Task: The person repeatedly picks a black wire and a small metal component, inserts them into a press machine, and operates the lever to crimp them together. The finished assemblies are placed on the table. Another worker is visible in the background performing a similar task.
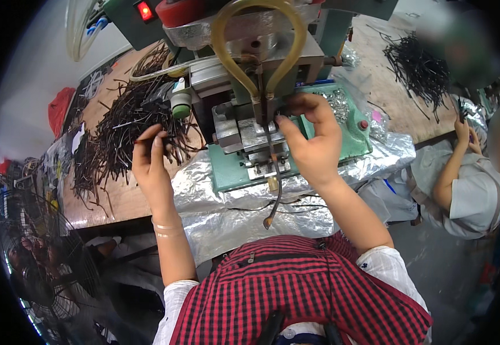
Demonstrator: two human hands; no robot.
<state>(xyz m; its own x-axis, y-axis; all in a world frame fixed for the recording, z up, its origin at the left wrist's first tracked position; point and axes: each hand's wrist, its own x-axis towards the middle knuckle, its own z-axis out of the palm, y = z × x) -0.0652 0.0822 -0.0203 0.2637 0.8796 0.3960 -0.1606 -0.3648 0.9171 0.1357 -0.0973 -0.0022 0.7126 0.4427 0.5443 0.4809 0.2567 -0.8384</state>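
A wooden table (96, 210) spreads across the scene, and on it stands a green machine (129, 26) with a metal head. Silvery foil (198, 192) covers the table's near edge, beneath the machine's green base (227, 172). Farther right, a co-worker in a pale top (480, 198) sits at the table. A large heap of dark cables (115, 123) lies on the left, and another dark heap (419, 66) lies on the far right. A yellowish hose (219, 37) loops down the front of the head

The right hand (314, 142) is at the right side of the metal fixture (227, 137), thumb and forefinger curved with a gap between them; whether their tips pinch anything cannot be told. The left hand (151, 161) is raised at the right edge of the left heap, fingers bent and the thumb close to the forefinger; whether they grip a strand cannot be told. One dark cable (279, 192) hangs from the middle of the fixture over the base's near edge, its wider end above the foil. A green knob (181, 111) sits left of the fixture, a red button (364, 125) on the base's right
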